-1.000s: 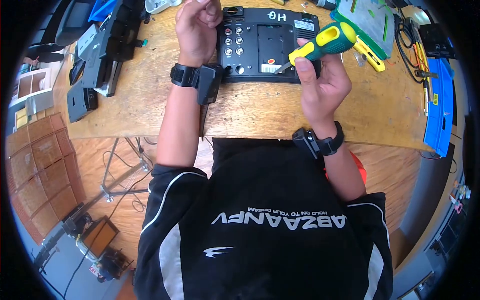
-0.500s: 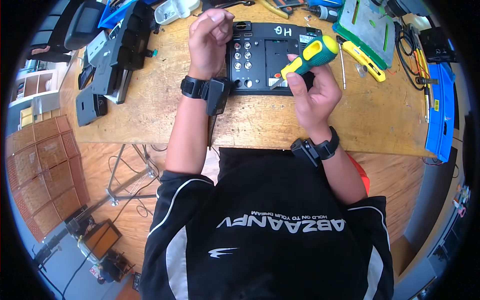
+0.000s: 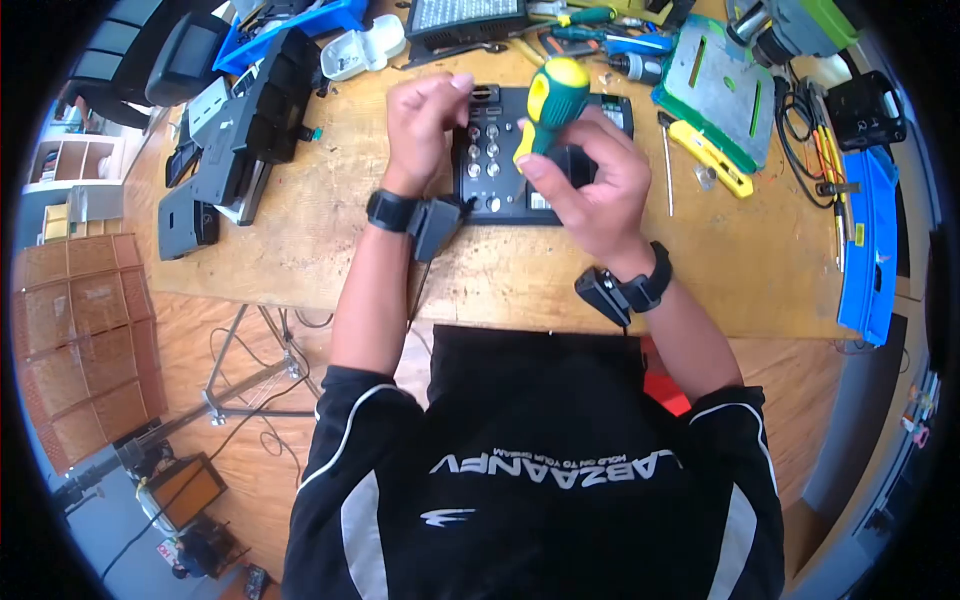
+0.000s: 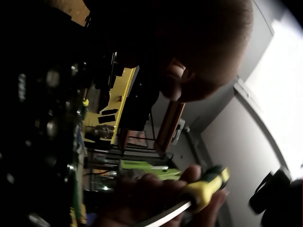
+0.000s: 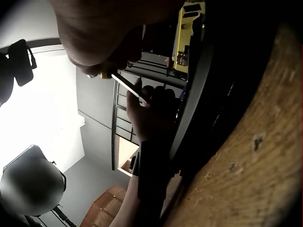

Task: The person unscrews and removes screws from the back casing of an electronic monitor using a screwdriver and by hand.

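A black electronic panel (image 3: 478,214) with rows of round metal sockets lies on the wooden bench in the head view. My right hand (image 3: 600,180) grips a screwdriver (image 3: 560,95) by its green and yellow handle, above the panel's right part. Its metal shaft shows in the right wrist view, slanting toward my left hand (image 5: 154,111), whose fingers the tip overlaps there. In the head view my left hand (image 3: 418,130) is raised at the panel's far left corner, with bent fingers. I cannot tell whether the left fingertips pinch something small.
Right of the panel lie a thin metal rod (image 3: 670,175), a yellow utility knife (image 3: 710,158) and a green-edged grey plate (image 3: 712,90). A blue tray (image 3: 868,250) stands at the right edge. Black casings (image 3: 262,120) fill the left; a white box (image 3: 365,48) sits behind them.
The right hand has moved left with the screwdriver, and its handle now stands more upright. The left hand stays near the panel's far left corner. The head view has shifted, showing more of the bench's back.
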Demonstrator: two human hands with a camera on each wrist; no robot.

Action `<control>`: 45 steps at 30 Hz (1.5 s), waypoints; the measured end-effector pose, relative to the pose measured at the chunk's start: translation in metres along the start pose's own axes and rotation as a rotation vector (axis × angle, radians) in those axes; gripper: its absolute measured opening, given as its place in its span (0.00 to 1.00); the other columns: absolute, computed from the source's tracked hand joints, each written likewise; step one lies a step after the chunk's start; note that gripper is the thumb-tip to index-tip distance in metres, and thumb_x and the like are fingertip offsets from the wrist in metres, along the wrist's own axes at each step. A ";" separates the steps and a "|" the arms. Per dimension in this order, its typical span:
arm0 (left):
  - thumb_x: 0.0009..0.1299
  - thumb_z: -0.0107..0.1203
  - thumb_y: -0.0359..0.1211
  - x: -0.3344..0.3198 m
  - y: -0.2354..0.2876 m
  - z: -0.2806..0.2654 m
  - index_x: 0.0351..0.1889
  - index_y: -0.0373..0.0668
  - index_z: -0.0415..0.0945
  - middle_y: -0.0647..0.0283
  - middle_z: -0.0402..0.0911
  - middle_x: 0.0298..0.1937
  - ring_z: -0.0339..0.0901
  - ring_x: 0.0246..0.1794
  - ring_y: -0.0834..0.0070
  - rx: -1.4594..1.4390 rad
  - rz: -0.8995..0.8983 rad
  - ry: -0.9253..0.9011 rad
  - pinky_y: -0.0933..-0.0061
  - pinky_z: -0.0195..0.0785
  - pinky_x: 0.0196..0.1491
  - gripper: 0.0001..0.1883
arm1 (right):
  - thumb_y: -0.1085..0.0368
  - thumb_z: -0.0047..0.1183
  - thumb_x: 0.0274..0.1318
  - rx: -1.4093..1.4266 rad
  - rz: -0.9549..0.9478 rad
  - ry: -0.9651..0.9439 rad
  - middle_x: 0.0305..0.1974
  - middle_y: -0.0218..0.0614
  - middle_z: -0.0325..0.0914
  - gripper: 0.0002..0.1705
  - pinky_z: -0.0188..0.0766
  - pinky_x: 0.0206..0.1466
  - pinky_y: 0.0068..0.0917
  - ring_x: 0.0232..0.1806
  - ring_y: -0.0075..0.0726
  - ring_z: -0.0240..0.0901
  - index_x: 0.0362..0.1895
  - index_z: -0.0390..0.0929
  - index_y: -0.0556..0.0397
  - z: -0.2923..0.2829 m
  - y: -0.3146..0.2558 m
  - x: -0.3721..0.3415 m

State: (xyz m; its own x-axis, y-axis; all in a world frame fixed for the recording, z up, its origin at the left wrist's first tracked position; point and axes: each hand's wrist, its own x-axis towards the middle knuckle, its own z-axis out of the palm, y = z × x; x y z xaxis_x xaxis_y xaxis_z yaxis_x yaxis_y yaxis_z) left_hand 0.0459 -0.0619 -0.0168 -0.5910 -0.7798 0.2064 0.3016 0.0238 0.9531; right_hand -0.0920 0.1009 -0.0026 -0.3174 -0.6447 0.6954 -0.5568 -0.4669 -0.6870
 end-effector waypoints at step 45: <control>0.72 0.62 0.32 -0.008 0.005 0.012 0.17 0.38 0.70 0.76 0.62 0.16 0.55 0.21 0.90 0.430 0.102 -0.276 0.76 0.47 0.23 0.20 | 0.65 0.79 0.42 -0.063 -0.032 -0.072 0.33 0.38 0.82 0.17 0.75 0.39 0.31 0.34 0.41 0.79 0.33 0.84 0.58 0.000 -0.010 -0.003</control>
State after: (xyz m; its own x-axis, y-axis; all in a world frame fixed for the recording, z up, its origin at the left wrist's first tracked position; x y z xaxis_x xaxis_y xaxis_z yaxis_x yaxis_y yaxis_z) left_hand 0.0428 -0.0479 -0.0106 -0.7674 -0.5675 0.2986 0.0677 0.3913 0.9178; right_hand -0.0851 0.1076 0.0020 -0.2434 -0.6730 0.6984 -0.6139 -0.4506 -0.6481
